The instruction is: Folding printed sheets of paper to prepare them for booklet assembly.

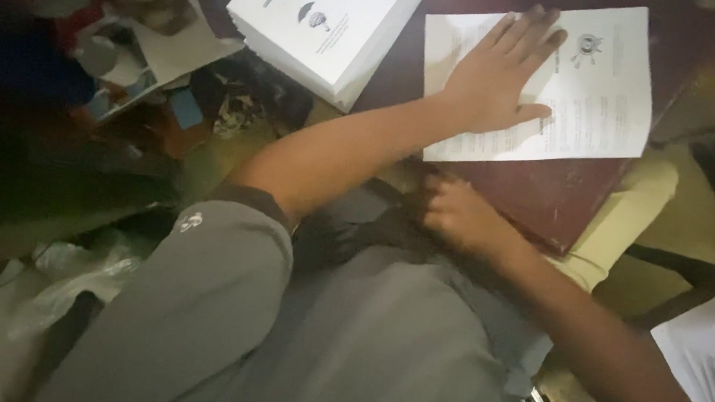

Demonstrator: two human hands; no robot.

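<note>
The left hand point(497, 75) lies flat, fingers spread wide, on a printed sheet point(583, 103) resting on a dark red board point(558, 199) at one o'clock, while the right hand point(461, 213) curls loosely at the board's near edge; whether it grips anything I cannot tell. The board seems propped on a knee rather than a surface, so a tilt could slide the sheet off. The paper stack point(336, 6) at eleven o'clock overhangs clutter and might topple if nudged.

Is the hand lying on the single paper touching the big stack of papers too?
Apart. The head view shows the left hand flat on the single sheet, with dark red board showing between it and the paper stack.
</note>
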